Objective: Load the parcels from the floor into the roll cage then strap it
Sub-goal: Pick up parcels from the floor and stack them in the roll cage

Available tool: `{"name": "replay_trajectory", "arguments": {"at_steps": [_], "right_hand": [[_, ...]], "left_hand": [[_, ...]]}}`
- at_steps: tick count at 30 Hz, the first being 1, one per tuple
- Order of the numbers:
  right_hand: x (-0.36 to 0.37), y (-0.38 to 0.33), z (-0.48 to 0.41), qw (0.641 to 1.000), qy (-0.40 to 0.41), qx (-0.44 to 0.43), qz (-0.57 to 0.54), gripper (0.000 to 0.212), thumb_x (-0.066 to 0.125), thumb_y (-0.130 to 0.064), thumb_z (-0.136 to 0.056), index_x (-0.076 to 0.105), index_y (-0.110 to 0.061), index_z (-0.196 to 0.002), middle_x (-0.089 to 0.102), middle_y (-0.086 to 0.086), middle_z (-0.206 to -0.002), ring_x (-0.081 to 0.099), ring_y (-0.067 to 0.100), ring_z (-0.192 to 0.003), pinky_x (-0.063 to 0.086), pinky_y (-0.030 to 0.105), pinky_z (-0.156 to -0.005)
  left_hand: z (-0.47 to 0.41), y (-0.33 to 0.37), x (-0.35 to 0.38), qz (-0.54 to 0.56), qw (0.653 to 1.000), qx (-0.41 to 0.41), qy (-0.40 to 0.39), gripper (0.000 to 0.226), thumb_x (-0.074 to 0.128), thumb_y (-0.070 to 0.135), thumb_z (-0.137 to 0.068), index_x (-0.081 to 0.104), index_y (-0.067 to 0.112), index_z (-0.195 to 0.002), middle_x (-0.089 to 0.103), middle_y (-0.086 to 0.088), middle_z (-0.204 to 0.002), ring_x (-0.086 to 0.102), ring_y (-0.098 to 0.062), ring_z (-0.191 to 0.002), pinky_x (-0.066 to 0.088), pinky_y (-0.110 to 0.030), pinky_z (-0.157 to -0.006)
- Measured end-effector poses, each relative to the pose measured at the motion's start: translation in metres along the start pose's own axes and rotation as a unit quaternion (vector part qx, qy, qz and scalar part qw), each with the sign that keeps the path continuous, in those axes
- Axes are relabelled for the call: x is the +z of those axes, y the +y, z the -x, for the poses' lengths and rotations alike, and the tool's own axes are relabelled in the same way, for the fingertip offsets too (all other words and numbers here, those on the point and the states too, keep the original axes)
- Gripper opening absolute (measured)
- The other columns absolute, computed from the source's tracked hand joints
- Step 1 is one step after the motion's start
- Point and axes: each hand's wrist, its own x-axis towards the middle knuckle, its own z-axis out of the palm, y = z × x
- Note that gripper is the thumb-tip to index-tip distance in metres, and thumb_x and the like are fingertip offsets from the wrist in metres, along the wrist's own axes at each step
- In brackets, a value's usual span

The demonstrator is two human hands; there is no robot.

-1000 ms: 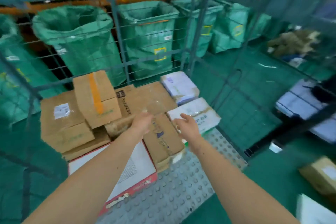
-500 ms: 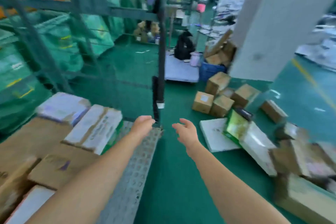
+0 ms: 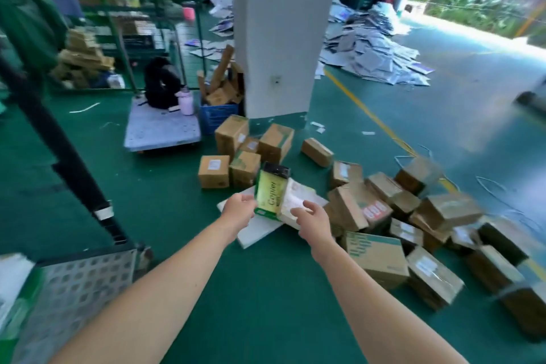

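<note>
Several brown cardboard parcels lie scattered on the green floor to the right. A green and white box marked "Copier" leans on a flat white parcel in front of me. My left hand is stretched out just left of the green box, fingers relaxed, holding nothing. My right hand hovers just right of it, fingers spread and empty. The roll cage's perforated metal floor shows at the bottom left, with its dark frame post slanting up.
A white pillar stands behind the parcels. A grey flat trolley with a black bag and a blue crate sit left of it. Flattened cartons are piled at the back right. A yellow floor line runs past.
My view has swung right, away from the loaded cage to the floor parcels. Both empty hands have reached out toward the green and white box.
</note>
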Motion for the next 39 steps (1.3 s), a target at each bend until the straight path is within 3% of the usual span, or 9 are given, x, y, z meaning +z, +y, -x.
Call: {"name": "replay_trajectory", "arguments": {"at_steps": [3, 6, 9, 12, 15, 21, 26, 31, 39], "right_hand": [[-0.059, 0.007, -0.024, 0.999, 0.05, 0.008, -0.017, 0.054, 0.065, -0.024, -0.093, 0.046, -0.015, -0.142, 0.057, 0.005, -0.13, 0.058, 0.024, -0.114, 0.049, 0.041, -0.099], [-0.111, 0.016, -0.037, 0.994, 0.09, 0.029, -0.045, 0.055, 0.065, -0.024, -0.092, 0.045, -0.015, -0.143, 0.055, 0.003, -0.127, 0.058, 0.021, -0.108, 0.048, 0.043, -0.102], [-0.164, 0.027, -0.051, 0.986, 0.137, 0.055, -0.08, 0.053, 0.063, -0.022, -0.094, 0.043, -0.015, -0.144, 0.052, 0.001, -0.118, 0.054, 0.019, -0.105, 0.047, 0.039, -0.1], [-0.204, 0.044, -0.066, 0.972, 0.184, 0.086, -0.118, 0.053, 0.062, -0.02, -0.095, 0.043, -0.015, -0.145, 0.055, 0.002, -0.117, 0.056, 0.021, -0.108, 0.049, 0.038, -0.094], [-0.233, 0.06, -0.084, 0.958, 0.22, 0.11, -0.144, 0.052, 0.06, -0.019, -0.096, 0.043, -0.017, -0.145, 0.055, 0.004, -0.13, 0.055, 0.018, -0.104, 0.046, 0.032, -0.084], [-0.275, 0.087, -0.161, 0.924, 0.282, 0.164, -0.198, 0.054, 0.062, -0.022, -0.093, 0.044, -0.016, -0.144, 0.055, 0.003, -0.131, 0.054, 0.019, -0.113, 0.047, 0.038, -0.096], [-0.308, 0.102, -0.249, 0.867, 0.345, 0.24, -0.266, 0.05, 0.062, -0.02, -0.095, 0.045, -0.015, -0.141, 0.053, -0.005, -0.106, 0.054, 0.018, -0.107, 0.047, 0.038, -0.099], [-0.319, 0.123, -0.326, 0.813, 0.371, 0.312, -0.323, 0.058, 0.062, -0.021, -0.095, 0.039, -0.017, -0.148, 0.049, -0.004, -0.111, 0.052, 0.019, -0.11, 0.045, 0.041, -0.104], [-0.286, 0.23, -0.441, 0.757, 0.374, 0.387, -0.371, 0.06, 0.062, -0.02, -0.095, 0.037, -0.017, -0.149, 0.052, 0.0, -0.125, 0.05, 0.017, -0.106, 0.042, 0.035, -0.097]], "left_hand": [[-0.013, 0.019, 0.065, -0.037, 0.998, 0.002, -0.041, 0.037, 0.048, 0.017, -0.098, 0.05, 0.011, -0.135, 0.058, -0.009, -0.123, 0.057, -0.024, -0.109, 0.046, -0.033, -0.081], [-0.025, 0.033, 0.123, -0.053, 0.995, 0.005, -0.088, 0.039, 0.047, 0.015, -0.099, 0.046, 0.011, -0.138, 0.057, -0.01, -0.117, 0.054, -0.023, -0.102, 0.043, -0.031, -0.076], [-0.041, 0.044, 0.183, -0.098, 0.986, 0.011, -0.133, 0.037, 0.048, 0.017, -0.098, 0.049, 0.01, -0.134, 0.059, -0.01, -0.116, 0.057, -0.023, -0.1, 0.045, -0.03, -0.075], [-0.058, 0.05, 0.237, -0.143, 0.974, 0.011, -0.174, 0.034, 0.049, 0.017, -0.097, 0.051, 0.01, -0.131, 0.058, -0.009, -0.123, 0.057, -0.025, -0.113, 0.048, -0.038, -0.097], [-0.079, 0.053, 0.286, -0.172, 0.959, 0.002, -0.226, 0.027, 0.052, 0.014, -0.097, 0.051, 0.012, -0.124, 0.057, -0.008, -0.118, 0.06, -0.019, -0.097, 0.053, -0.033, -0.088], [-0.163, 0.059, 0.385, -0.252, 0.918, -0.02, -0.305, 0.022, 0.056, 0.013, -0.094, 0.053, 0.013, -0.116, 0.063, -0.009, -0.113, 0.061, -0.032, -0.112, 0.05, -0.043, -0.098], [-0.25, 0.073, 0.479, -0.345, 0.868, -0.006, -0.356, 0.013, 0.051, 0.013, -0.097, 0.055, 0.017, -0.109, 0.059, 0.003, -0.09, 0.057, -0.016, -0.087, 0.046, -0.027, -0.076], [-0.335, 0.06, 0.543, -0.457, 0.796, -0.013, -0.397, 0.033, 0.053, 0.018, -0.097, 0.054, 0.01, -0.129, 0.061, -0.005, -0.12, 0.058, -0.024, -0.111, 0.046, -0.033, -0.092], [-0.458, -0.044, 0.597, -0.559, 0.71, -0.024, -0.428, 0.037, 0.053, 0.023, -0.098, 0.053, 0.011, -0.133, 0.059, -0.002, -0.128, 0.056, -0.02, -0.116, 0.045, -0.031, -0.096]]}}
